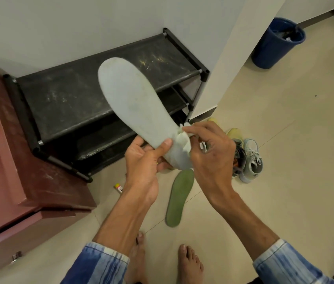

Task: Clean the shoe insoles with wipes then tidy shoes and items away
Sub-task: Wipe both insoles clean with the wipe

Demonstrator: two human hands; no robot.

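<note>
Standing barefoot on the beige tiled floor [285, 181], a person in blue-and-white striped sleeves [102, 265] holds both hands out over the feet [190, 261]. The left hand [143, 160] grips a pale grey-blue insole [133, 111] near its narrow end, thumb pressed on the upper face and fingers curled underneath, so the broad end rises up and to the left. The right hand [209, 152] pinches a crumpled white wipe [182, 140] between thumb and forefinger and holds it against the right edge of that insole, just beside the left thumb; its other fingers hang loosely curled.

Below the hands a green insole [179, 197] lies flat on the floor, and a small yellow-capped tube [119, 187] lies to its left, near the foot of a maroon cabinet [8, 160].

Just past the right hand stand the shoes – a pale blue sneaker [252, 160], a dark shoe [239, 158] touching it, and a yellow pair [233, 133] behind, partly hidden by the hand.

Behind the raised insole a black shoe rack [69, 95] stands against the wall, its dusty top shelf scuffed. Farthest off, by the corner at upper right, sits a blue bin [277, 42] with a dark liner.
</note>
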